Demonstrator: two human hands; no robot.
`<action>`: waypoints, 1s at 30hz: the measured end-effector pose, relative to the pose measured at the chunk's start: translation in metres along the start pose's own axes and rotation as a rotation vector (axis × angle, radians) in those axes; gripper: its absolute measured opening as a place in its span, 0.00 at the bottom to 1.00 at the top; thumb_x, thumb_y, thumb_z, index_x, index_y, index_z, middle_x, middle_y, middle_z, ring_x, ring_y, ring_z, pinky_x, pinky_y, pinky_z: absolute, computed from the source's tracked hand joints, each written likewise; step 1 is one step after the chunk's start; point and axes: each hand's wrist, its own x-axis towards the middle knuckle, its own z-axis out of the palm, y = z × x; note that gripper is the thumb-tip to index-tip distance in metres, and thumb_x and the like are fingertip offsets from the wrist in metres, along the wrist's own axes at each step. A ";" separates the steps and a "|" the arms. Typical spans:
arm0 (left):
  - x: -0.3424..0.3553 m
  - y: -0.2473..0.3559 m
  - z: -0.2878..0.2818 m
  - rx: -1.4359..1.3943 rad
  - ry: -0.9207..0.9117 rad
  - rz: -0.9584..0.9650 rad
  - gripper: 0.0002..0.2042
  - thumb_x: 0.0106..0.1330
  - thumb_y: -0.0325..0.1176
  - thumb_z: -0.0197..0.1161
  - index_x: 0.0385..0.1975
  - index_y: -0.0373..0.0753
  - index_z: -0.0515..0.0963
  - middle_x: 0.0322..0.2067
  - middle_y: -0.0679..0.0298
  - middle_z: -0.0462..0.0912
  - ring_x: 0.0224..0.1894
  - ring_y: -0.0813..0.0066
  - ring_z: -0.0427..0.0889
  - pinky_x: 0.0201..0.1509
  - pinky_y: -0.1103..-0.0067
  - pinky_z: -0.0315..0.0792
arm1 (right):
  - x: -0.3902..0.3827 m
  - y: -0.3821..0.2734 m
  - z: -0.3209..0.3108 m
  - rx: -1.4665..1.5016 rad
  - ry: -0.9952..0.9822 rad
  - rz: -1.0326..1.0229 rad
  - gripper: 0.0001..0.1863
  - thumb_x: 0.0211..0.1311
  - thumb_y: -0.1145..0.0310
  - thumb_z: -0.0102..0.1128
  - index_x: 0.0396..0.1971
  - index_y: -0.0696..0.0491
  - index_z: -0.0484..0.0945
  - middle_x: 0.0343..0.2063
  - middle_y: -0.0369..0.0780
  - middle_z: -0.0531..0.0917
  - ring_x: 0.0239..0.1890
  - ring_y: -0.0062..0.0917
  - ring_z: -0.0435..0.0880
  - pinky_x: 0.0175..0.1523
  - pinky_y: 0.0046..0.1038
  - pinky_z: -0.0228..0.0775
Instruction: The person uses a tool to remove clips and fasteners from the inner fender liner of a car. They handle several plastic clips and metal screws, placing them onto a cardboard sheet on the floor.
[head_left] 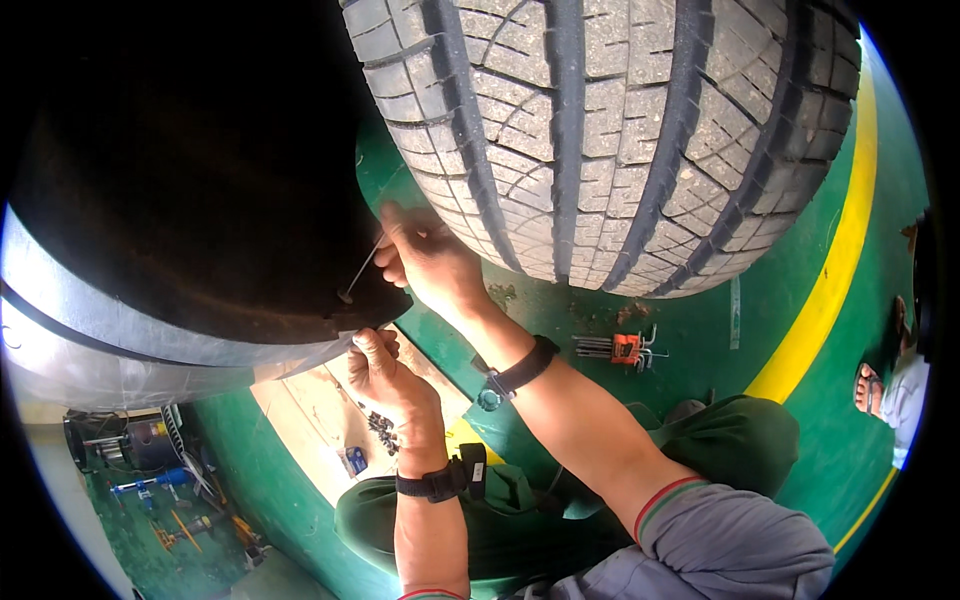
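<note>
My right hand (425, 260) is raised inside the dark wheel arch (200, 230), fingers curled round a thin metal rod (362, 268) that slants down to a small round end at the liner. Lower down, my left hand (385, 375) has curled fingers and a raised thumb at the lower edge of the silver body panel (140, 375); what it holds there is too hidden to name. A large treaded tyre (610, 130) fills the upper right, just beside my right hand.
An orange-holdered hex key set (626, 349) lies on the green floor. A wooden board (310, 430) holds small dark parts (383, 432) and a blue item (352, 460). Tools (150, 485) lie at lower left. Another person's sandalled foot (868, 390) is at far right.
</note>
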 end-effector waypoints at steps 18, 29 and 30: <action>0.000 -0.001 0.000 -0.054 -0.005 -0.034 0.15 0.69 0.43 0.63 0.27 0.38 0.76 0.23 0.70 0.74 0.28 0.81 0.67 0.37 0.82 0.63 | 0.009 0.015 -0.025 0.654 -0.440 0.237 0.20 0.69 0.52 0.49 0.40 0.56 0.76 0.36 0.42 0.81 0.36 0.27 0.79 0.47 0.28 0.73; -0.001 0.002 0.001 -0.038 -0.024 -0.050 0.12 0.71 0.40 0.61 0.30 0.37 0.77 0.24 0.71 0.74 0.28 0.83 0.67 0.37 0.83 0.63 | 0.014 0.037 -0.036 1.004 -0.641 0.357 0.17 0.68 0.51 0.53 0.36 0.52 0.74 0.42 0.41 0.76 0.42 0.31 0.74 0.53 0.32 0.68; -0.001 0.003 0.002 -0.038 -0.014 -0.055 0.14 0.70 0.41 0.62 0.27 0.38 0.75 0.22 0.70 0.75 0.28 0.82 0.68 0.38 0.82 0.63 | 0.013 0.037 -0.036 1.005 -0.642 0.357 0.17 0.68 0.51 0.53 0.36 0.52 0.74 0.42 0.41 0.76 0.42 0.31 0.74 0.53 0.32 0.68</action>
